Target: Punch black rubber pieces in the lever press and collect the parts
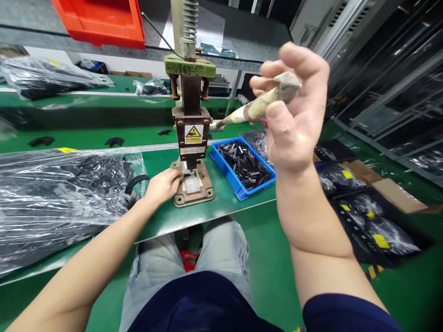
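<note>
Nearest is your navy shirt (pixel 204 304), and beyond it your right hand (pixel 299 120) is up, thumb and curled fingers loosely grasping the lever (pixel 258 109). Down to its left, your left hand (pixel 163 185) is at the press (pixel 193 117), fingertips close beside the ram (pixel 191 162); whether they pinch a part, I can't tell. The pale block (pixel 193 185) sits just right of them. Careful here: I'd line up squarely and clear those fingertips before any pull! The blue tray (pixel 226 178) of small black parts (pixel 244 163) lies right of that hand on the tabletop (pixel 221 204).
</note>
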Demonstrator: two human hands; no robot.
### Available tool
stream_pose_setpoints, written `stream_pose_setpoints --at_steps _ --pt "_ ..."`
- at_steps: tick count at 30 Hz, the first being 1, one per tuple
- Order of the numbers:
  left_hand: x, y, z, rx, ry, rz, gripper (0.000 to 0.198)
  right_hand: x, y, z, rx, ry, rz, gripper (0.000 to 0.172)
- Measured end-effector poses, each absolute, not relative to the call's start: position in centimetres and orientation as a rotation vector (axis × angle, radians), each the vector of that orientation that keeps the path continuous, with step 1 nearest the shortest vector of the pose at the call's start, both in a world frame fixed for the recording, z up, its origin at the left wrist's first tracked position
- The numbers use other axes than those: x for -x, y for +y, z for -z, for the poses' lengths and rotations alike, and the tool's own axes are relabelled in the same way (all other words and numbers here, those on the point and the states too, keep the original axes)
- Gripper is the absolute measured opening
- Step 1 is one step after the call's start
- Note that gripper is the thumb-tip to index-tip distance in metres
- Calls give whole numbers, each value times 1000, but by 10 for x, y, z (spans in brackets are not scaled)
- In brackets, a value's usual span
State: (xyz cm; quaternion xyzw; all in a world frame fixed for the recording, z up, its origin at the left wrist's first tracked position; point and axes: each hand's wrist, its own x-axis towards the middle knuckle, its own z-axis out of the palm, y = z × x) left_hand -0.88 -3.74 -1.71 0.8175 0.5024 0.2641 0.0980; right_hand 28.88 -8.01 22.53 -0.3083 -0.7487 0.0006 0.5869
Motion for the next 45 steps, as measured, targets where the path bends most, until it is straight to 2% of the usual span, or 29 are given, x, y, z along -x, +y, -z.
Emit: stream_pose_setpoints --at_steps 3,7,9,16,21,25,30,33,40,43,45 --pt "2 -32 15 -2538 1452 -682 29 -276 -78 -226 744 -1790 -15 73" --pt "-2 -28 9 -2674 1379 -576 32 -270 -88 -205 656 -1681 -182 39" --pt "-1 -26 7 -2698 1360 -538 33 -271 -97 -194 544 -1650 -251 27" --pt "-3 -26 6 -2681 1339 -598 34 -281 -120 -125 567 -1718 -102 11" --pt "1 -26 0 -2685 1275 -556 35 -277 -121 -66 597 -1630 24 8" --pt "47 -11 -10 -2675 1494 -375 37 -272 -119 -53 612 -1570 46 9" --pt "123 14 -15 -2544 1849 167 48 -268 -119 -56 582 -1531 36 8" --pt "140 20 -6 -2455 1896 357 55 -266 -119 -56 569 -1509 32 7" --pt "132 38 3 -2276 1838 300 43 -266 -120 -56 561 -1516 36 6" --pt "124 38 -5 -2253 1757 110 31 -266 -121 -56 577 -1515 36 7" --pt "111 29 -10 -2215 1739 -106 34 -266 -121 -56 579 -1514 32 6"
